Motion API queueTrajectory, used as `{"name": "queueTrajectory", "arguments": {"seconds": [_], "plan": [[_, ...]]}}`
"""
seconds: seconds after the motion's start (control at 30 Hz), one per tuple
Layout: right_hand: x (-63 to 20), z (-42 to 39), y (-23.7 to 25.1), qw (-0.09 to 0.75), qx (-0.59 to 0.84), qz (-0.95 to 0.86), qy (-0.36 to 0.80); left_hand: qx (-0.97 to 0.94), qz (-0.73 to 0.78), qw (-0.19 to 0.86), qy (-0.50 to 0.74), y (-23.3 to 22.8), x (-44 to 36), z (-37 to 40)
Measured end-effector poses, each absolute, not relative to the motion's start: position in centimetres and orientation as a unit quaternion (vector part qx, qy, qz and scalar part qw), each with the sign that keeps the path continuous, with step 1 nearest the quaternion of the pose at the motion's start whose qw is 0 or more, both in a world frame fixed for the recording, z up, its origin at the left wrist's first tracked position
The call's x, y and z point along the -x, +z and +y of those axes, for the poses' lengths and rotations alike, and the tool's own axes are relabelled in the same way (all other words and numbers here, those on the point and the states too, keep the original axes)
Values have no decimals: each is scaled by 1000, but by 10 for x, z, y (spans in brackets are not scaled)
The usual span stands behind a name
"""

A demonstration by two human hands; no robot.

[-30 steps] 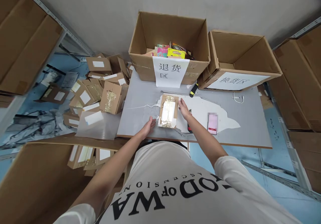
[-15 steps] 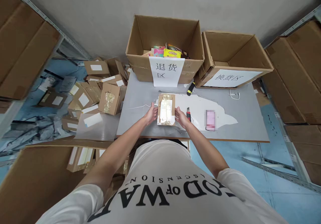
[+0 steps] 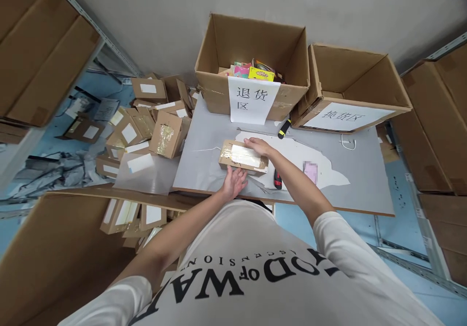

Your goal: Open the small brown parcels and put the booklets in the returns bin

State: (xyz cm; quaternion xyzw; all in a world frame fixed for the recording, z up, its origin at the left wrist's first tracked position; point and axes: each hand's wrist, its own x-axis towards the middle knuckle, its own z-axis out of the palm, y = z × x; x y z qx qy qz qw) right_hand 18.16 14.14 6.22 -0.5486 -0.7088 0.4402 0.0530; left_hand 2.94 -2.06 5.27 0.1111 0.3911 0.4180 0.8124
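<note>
A small taped cardboard box (image 3: 229, 154) with a white label on top lies near the table's front edge, its long side now running left to right. My right hand (image 3: 260, 146) grips its far right corner, the fingers partly hidden behind it. At the near side is my left hand (image 3: 234, 184), palm up and fingers spread, the tips at or against the box wall. A red and black utility knife (image 3: 278, 179) lies just right of the box. Farther right, a pink item with a blurred face (image 3: 311, 172) rests on torn white paper (image 3: 330, 172).
Two large open cartons stand at the back: one labelled carton (image 3: 215, 95) holds colourful packets, the other (image 3: 361, 80) is beside it. A yellow and black cutter (image 3: 284, 129) lies before them. Parcels (image 3: 166, 134) are heaped left; a big carton (image 3: 73, 248) holds more below.
The box has been turned from lengthwise to crosswise. My right hand has moved to its far side, my left hand to its near side. The camera view has shifted slightly left.
</note>
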Motion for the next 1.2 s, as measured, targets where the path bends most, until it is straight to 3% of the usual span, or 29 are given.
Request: {"name": "queueTrajectory", "arguments": {"seconds": [0.13,0.27,0.4,0.47,0.53,0.6,0.73,0.9,1.0,1.2], "plan": [[-172,141,57,13,535,-736,415,-109,420,805,404,43,-31,-21],[-172,139,50,39,525,-732,432,-156,448,801,366,36,-27,-20],[-196,135,40,209,522,-720,407,-295,529,754,254,39,-9,-17],[-223,123,28,321,569,-665,361,-405,552,690,233,43,6,-14],[-255,101,10,377,649,-582,315,-508,559,606,249,47,20,-10],[-283,70,-10,332,744,-502,290,-611,585,473,244,50,28,-1],[-302,17,-44,120,810,-496,288,-765,579,233,159,49,23,30],[-283,6,-55,16,829,-489,270,-816,559,147,21,36,3,64],[-280,9,-49,49,822,-493,282,-820,552,153,2,30,1,71],[-289,-9,-28,261,712,-469,452,-804,549,217,66,26,4,70]]}}
